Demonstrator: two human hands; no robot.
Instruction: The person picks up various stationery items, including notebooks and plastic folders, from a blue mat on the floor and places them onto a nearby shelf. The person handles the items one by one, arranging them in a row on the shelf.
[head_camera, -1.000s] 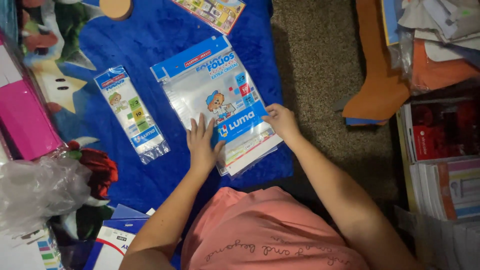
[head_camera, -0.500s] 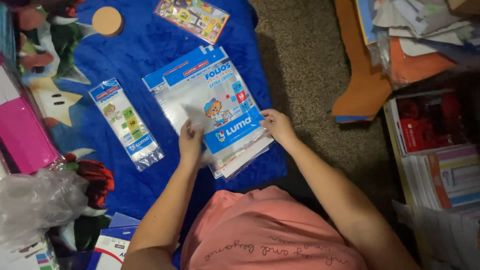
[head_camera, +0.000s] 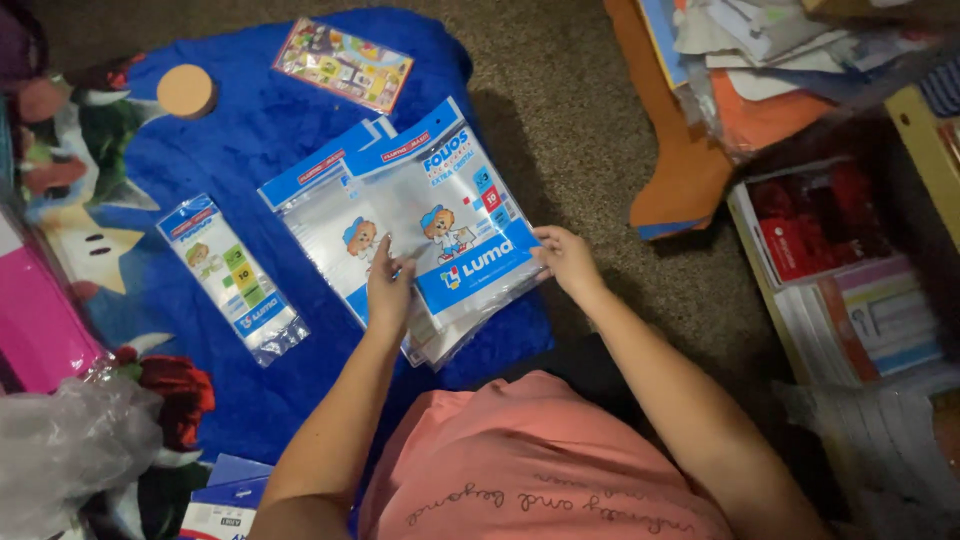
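Now both hands, left (head_camera: 388, 285) and right (head_camera: 565, 258), each grip closed on the top clear sleeve packet (head_camera: 452, 225).

left of grip: small packet (head_camera: 232, 277) lay on blanket (head_camera: 290, 120), bare blue between.
right of grip: open carpet (head_camera: 580, 150).

I am counting two large clear sleeve packs with blue headers, the top pack (head_camera: 455, 215) and the lower pack (head_camera: 320, 215), fanned under my two hands, left hand (head_camera: 388, 285) and right hand (head_camera: 565, 258). I am also seeing one narrow sleeve pack (head_camera: 232, 275), one round cork disc (head_camera: 186, 90) and one colourful card sheet (head_camera: 343, 63) lying on one blue blanket (head_camera: 290, 120). One pink box (head_camera: 35, 320) and one crumpled clear bag (head_camera: 75, 450) are showing at my left.
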